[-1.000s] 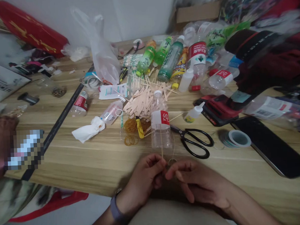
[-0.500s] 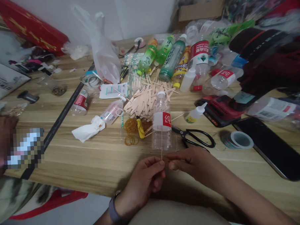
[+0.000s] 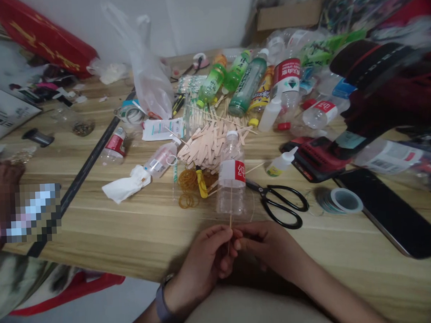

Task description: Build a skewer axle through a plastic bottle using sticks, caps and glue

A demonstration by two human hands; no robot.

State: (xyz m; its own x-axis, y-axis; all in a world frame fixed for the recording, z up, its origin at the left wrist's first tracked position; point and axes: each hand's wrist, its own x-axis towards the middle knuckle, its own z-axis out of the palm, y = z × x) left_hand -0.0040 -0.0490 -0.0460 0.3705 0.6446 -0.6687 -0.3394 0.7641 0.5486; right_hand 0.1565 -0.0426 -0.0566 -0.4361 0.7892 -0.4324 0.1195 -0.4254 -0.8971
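My left hand (image 3: 214, 252) pinches a thin wooden stick (image 3: 231, 221) near the table's front edge. The stick points away from me, its far part overlapping the clear plastic bottle (image 3: 233, 196) with a red and white label. From the other side, my right hand (image 3: 260, 243) meets the left, its thumb and fingers closed in a pinch beside the stick. What lies between those right fingertips is hidden. Behind the bottle is a heap of flat wooden sticks (image 3: 204, 145). Black-handled scissors (image 3: 281, 201) lie right of the bottle, and rubber bands (image 3: 188, 184) left of it.
A cordless drill (image 3: 318, 159), a spool (image 3: 346, 201) and a phone (image 3: 389, 211) occupy the right side. Several drink bottles (image 3: 248, 86) lie at the back. A small glue bottle (image 3: 281, 162) stands near the scissors. Another person's hand (image 3: 5, 199) shows at far left.
My right hand has moved slightly left and down, its fingers closing in against my left hand at the stick. The scissors' lower handle is now uncovered.
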